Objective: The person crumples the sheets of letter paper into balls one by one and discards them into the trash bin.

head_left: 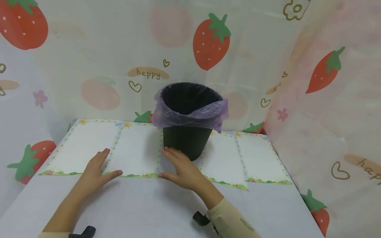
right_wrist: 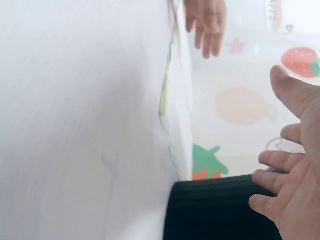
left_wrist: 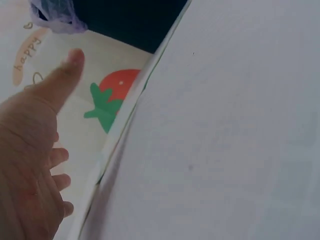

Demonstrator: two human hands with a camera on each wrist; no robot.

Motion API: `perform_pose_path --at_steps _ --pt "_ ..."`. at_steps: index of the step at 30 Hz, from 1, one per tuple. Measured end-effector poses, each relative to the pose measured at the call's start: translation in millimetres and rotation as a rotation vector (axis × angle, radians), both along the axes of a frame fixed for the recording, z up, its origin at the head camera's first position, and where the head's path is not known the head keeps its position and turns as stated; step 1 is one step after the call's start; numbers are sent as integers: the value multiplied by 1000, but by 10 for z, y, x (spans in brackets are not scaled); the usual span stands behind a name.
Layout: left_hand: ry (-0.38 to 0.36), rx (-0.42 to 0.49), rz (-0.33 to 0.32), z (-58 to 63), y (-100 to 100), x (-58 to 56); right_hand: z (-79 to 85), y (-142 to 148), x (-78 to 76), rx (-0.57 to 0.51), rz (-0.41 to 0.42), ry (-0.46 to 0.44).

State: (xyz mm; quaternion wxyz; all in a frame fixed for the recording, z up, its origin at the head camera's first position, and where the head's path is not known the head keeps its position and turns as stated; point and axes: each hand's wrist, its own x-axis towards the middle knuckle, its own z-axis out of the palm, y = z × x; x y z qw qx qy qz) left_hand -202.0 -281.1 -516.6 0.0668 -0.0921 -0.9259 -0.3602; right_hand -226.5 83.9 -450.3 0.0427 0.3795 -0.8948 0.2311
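A dark trash bin (head_left: 185, 138) stands upright at the back middle of the table. Its purple plastic liner (head_left: 190, 119) is folded over the rim, and the dark inside shows. In front of the bin is my right hand (head_left: 184, 169), its fingers extended and thumb spread; the fingertips overlap the bin's lower wall in the head view. The right wrist view has these fingers (right_wrist: 280, 162) overlapping the dark wall as well. My left hand (head_left: 97, 170) hovers left of the bin over the sheets, thumb apart from the fingers, holding nothing.
Several white sheets with leafy borders lie in a row: a far-left sheet (head_left: 86, 145), one beside it (head_left: 138, 150), and two right of the bin, including the far-right sheet (head_left: 262, 158). A white cloth (head_left: 143, 205) covers the table. Behind hangs a strawberry-print curtain (head_left: 256, 43).
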Motion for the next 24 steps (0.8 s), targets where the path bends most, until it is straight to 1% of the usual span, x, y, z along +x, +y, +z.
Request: perform_pose_path --at_steps 3,8,10,12,15,17,21,24 --pt "-5 -23 5 -50 -6 -54 -54 -114 -75 -7 -4 -72" --pt "-75 -50 30 -107 5 -122 -189 -285 -191 2 -3 -196" --pt "-104 -57 35 -118 11 -143 -251 -336 -233 4 -9 -242" --pt "-110 -60 30 -123 16 -167 -311 -377 -276 11 -20 -289" --pt "-122 -62 27 -121 30 -188 -405 -421 -329 46 -28 -329" --pt "-126 -59 24 -121 34 -194 -447 -445 -349 90 -19 -317" --pt "-134 -63 25 -116 32 -199 -506 -469 -360 187 9 -254" --pt "-122 -68 17 -109 20 -210 -525 -474 -355 243 18 -228"
